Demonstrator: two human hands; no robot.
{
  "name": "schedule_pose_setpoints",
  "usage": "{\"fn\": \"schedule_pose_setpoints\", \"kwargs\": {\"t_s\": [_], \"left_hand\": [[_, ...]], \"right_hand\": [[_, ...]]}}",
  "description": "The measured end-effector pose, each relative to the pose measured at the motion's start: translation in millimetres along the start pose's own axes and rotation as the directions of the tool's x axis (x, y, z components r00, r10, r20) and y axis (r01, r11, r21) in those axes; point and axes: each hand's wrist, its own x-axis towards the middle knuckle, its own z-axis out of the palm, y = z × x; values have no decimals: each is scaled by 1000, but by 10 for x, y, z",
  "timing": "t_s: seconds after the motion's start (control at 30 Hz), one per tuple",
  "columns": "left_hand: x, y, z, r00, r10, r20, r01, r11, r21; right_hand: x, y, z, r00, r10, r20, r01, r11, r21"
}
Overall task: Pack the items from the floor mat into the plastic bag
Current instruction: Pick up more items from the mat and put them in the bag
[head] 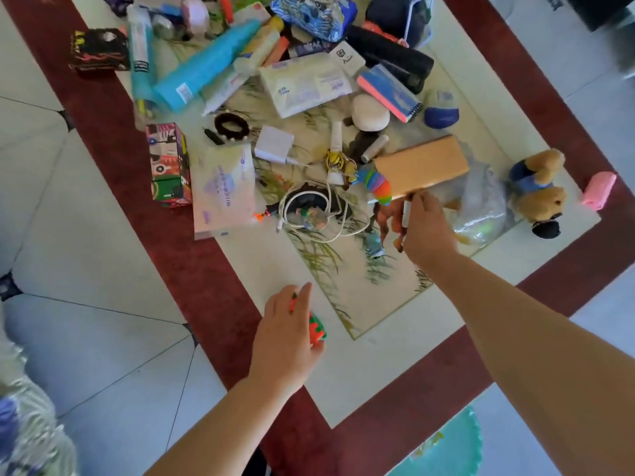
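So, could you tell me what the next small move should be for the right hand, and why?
Probably ease the tan box into the clear plastic bag: the right hand grips the box's near end, close by the bag. The left hand holds an orange-green toy, likely next.

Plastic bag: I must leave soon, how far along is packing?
Early. Something greenish shows inside the plastic bag. The right hand holds a tan box beside it; the left hand grips an orange-green toy. Most items, like the plush dog and blue tube, lie on the mat.
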Motion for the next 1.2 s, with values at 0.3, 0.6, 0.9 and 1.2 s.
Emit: {"fn": "schedule_pose_setpoints", "kwargs": {"t_s": [0.3, 0.6, 0.9, 1.2], "left_hand": [[98, 59, -284, 998, -47, -38, 44, 996, -75], [-544, 80, -758, 967, -227, -115, 205, 962, -181], [-2083, 70, -1169, 772, -565, -291, 412, 794, -447], [-4405, -511, -980, 288, -917, -275, 594, 396, -700]], "right_hand": [[-411, -101, -81, 978, -198, -72, 170, 945, -281], [-1444, -517, -522, 969, -228, -101, 228, 974, -5], [-2790, -1296, -625, 850, -518, -99, 521, 796, 308], [-4501, -2409, -95, 591, -801, 95, 741, 585, 329]]}}
